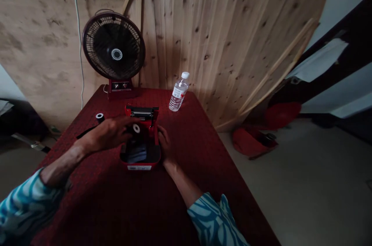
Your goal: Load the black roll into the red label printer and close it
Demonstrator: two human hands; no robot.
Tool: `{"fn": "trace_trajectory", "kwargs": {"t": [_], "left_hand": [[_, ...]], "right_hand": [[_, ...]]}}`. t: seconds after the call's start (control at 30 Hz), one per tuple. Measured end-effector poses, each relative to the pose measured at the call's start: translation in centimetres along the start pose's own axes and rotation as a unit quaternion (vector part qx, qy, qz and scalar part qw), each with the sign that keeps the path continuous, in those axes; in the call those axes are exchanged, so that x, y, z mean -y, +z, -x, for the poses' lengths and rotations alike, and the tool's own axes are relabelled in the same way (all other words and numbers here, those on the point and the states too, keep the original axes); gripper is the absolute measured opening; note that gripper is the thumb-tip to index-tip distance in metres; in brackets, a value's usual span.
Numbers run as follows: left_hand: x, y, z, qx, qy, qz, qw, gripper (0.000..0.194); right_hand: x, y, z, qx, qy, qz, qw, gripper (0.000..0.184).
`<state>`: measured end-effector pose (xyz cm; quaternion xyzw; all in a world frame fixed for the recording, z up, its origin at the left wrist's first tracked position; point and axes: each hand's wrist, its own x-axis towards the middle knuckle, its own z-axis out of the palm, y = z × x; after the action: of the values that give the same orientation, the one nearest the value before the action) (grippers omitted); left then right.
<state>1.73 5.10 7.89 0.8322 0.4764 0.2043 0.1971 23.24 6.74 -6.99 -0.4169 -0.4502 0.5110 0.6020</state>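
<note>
A small red printer (141, 160) with its lid up lies on the dark red table (186, 149). My left hand (109, 133) reaches over its open bay, with the fingers closed on a black roll (136, 129) with a white core. My right hand (164, 143) rests against the printer's right side, fingers curled along its edge. A second black roll (100, 117) with a white core stands on the table left of my left hand, with a dark strip (87, 132) trailing from it.
A red desk fan (114, 46) stands at the table's back edge, its cord running up the wall. A clear water bottle (178, 92) stands right of the printer. Wooden boards lean against the wall behind. Red bags (255, 141) lie on the floor to the right.
</note>
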Motion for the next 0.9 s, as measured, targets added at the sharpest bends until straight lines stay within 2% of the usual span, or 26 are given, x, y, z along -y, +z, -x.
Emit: {"fn": "trace_trajectory", "kwargs": {"t": [0.1,0.2,0.3,0.4,0.5,0.6,0.67,0.77,0.9], "left_hand": [[2.6,-2.4,0.6,-0.103,-0.060,-0.020,0.993,0.038],[5.5,-3.3,-0.3,-0.138,-0.153,-0.049,0.977,0.032],[7.7,-2.4,-1.8,-0.118,-0.196,-0.075,0.971,0.028],[9.2,-0.4,-2.8,-0.096,-0.215,-0.094,0.967,0.026],[10.3,1.4,-3.0,-0.088,-0.233,-0.099,0.963,0.022],[11.0,2.0,-2.7,-0.085,-0.234,-0.091,0.964,0.024],[11.5,1.4,-2.2,-0.093,-0.227,-0.076,0.967,0.032],[12.7,-0.8,-1.2,-0.129,-0.229,-0.047,0.964,0.044],[14.9,-3.5,1.1,-0.155,-0.256,-0.008,0.954,0.041]], "right_hand": [[-0.1,0.1,-0.1,-0.016,0.003,-0.003,1.000,0.037],[-0.1,0.0,-0.3,-0.022,-0.007,0.016,1.000,0.036],[0.0,-0.2,-0.4,-0.013,-0.011,0.026,1.000,0.038],[0.1,-0.3,-0.3,-0.008,-0.016,0.032,0.999,0.038],[0.2,-0.2,-0.3,-0.009,-0.021,0.037,0.999,0.037],[0.3,-0.2,-0.3,-0.010,-0.013,0.037,0.999,0.036],[0.2,-0.2,-0.3,-0.007,-0.007,0.035,0.999,0.036],[0.1,-0.3,-0.3,-0.009,-0.006,0.033,0.999,0.036],[-0.2,-0.3,-0.3,-0.014,-0.012,0.029,0.999,0.037]]}}
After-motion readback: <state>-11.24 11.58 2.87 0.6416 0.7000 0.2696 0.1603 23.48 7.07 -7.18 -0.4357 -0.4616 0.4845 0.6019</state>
